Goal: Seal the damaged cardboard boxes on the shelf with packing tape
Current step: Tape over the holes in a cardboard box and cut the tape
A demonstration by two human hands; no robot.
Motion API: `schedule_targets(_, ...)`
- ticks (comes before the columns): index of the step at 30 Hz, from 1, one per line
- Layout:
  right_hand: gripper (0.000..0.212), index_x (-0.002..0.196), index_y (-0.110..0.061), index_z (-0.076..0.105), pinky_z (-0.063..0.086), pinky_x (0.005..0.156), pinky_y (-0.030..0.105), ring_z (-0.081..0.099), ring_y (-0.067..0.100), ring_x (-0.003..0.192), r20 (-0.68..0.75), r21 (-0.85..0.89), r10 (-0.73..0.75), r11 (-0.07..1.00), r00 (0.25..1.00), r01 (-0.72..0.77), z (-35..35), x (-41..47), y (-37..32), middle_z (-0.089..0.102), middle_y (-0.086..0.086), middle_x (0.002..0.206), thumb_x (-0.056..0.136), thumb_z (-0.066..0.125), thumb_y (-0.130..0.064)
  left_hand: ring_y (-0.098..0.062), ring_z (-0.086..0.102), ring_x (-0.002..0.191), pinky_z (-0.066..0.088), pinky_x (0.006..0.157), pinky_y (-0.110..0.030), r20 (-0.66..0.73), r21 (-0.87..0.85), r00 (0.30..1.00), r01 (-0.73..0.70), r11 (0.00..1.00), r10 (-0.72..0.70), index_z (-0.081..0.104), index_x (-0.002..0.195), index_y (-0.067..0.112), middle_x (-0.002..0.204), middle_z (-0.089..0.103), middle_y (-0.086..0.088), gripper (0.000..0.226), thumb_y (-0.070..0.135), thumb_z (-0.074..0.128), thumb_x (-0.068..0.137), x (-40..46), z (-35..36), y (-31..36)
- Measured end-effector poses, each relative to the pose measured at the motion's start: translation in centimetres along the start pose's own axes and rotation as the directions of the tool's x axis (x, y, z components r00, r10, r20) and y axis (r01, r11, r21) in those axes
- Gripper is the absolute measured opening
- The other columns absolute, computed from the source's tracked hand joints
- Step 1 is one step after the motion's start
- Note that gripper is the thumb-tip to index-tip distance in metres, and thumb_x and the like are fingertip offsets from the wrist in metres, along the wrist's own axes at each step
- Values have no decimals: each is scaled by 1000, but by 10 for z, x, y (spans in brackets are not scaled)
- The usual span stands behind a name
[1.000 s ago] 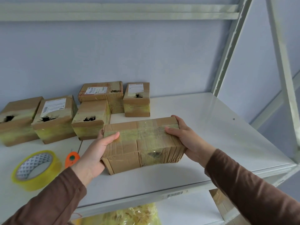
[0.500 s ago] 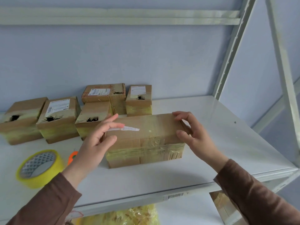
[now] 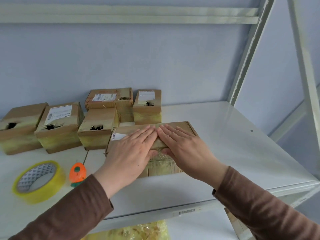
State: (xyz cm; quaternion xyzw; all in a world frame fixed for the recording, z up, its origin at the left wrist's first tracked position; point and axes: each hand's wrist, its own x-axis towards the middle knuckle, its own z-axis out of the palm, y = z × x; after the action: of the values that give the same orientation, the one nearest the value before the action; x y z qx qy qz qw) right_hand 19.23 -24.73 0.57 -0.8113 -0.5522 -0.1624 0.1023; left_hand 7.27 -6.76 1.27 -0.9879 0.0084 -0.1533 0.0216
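The left hand (image 3: pixel 131 149) lies flat on the top of the nearest cardboard box (image 3: pixel 180 126), with its fingers straight and together, and it holds nothing. The right hand (image 3: pixel 181 146) lies flat beside it in the same way, fingers straight, palm down on the same box. The fingertips of the 2 hands almost touch near the middle of the top, and the thumbs reach down over the front edge of the box, where there is shiny tape. Both arms wear brown sleeves (image 3: pixel 259 212).

This box stands on the white shelf (image 3: pixel 225 153), near its front edge, and a white label (image 3: pixel 118 136) shows on its top left part.

Behind it and to the left stand 5 other cardboard boxes, each with a dark torn hole: the far-left box (image 3: pixel 20 127), the box with a large label (image 3: pixel 58 125), the plain box (image 3: pixel 98 127), the back box (image 3: pixel 109 98) and the small box (image 3: pixel 148 106).

To the left of the hands, a roll of yellow packing tape (image 3: pixel 39 181) lies flat on the shelf. Just beside it lies a small orange cutter (image 3: pixel 77 173) with a green tip.
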Motion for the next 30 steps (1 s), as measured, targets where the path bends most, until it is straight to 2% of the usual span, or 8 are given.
schedule_targets(4,53,153,-10,47,39,119,41,42,19,147,-81,36,5,999,997,-2,6,-1,-2,49,6,156,107,51,-35,-5,12,156,4,125,-22,19,-3,999,27,1000,-27,15,164,22,170,15,6,70,56,11,102,1,2,2)
schedule_targets(8,64,161,-22,31,21,126,28,24,7,154,46,108,1,994,999,-6,-9,0,2,31,-8,165,105,47,-49,6,1,153,2,126,-21,124,-147,991,59,987,-41,4,164,32,170,2,16,77,68,20,97,-1,-11,-3)
schedule_targets(13,75,158,-41,32,25,117,23,35,1,141,33,387,263,886,964,-255,-41,-3,28,45,-15,156,91,49,-72,13,2,147,7,121,-24,82,-371,969,247,895,-233,5,160,49,163,-3,35,90,93,25,84,-13,-39,-38)
schedule_targets(18,87,160,-42,27,42,115,43,48,16,140,353,657,501,469,790,-591,-36,-19,49,47,-5,156,82,41,-80,3,18,150,18,118,-27,295,-631,843,526,571,-451,15,160,48,160,16,32,83,83,30,87,-41,-23,-62)
schedule_targets(21,76,150,-43,42,52,105,44,59,9,126,395,813,466,224,792,-537,-28,-25,41,59,-15,141,83,43,-80,20,27,136,22,116,-29,330,-812,836,489,320,-439,27,151,59,143,25,50,72,86,35,85,-45,-18,-53)
schedule_targets(23,60,129,-37,56,53,93,37,63,9,109,275,885,530,187,803,-426,-22,-26,38,65,-18,117,89,46,-80,12,37,136,28,116,-35,281,-884,841,415,215,-463,44,136,56,140,47,38,61,89,39,85,-44,-18,-50)
schedule_targets(27,36,94,-20,54,41,79,34,53,11,90,240,942,583,55,776,-332,-8,-34,26,60,-4,107,94,63,-55,12,51,115,36,101,-27,134,-935,825,288,205,-550,59,113,32,128,57,15,37,63,59,92,-51,-10,-39)
schedule_targets(30,15,96,-24,57,48,91,35,60,10,107,299,928,570,12,765,-372,10,-45,20,63,-4,123,86,68,-25,5,45,129,38,104,-29,182,-921,808,340,191,-561,60,118,35,140,49,14,39,37,66,80,-63,6,-29)
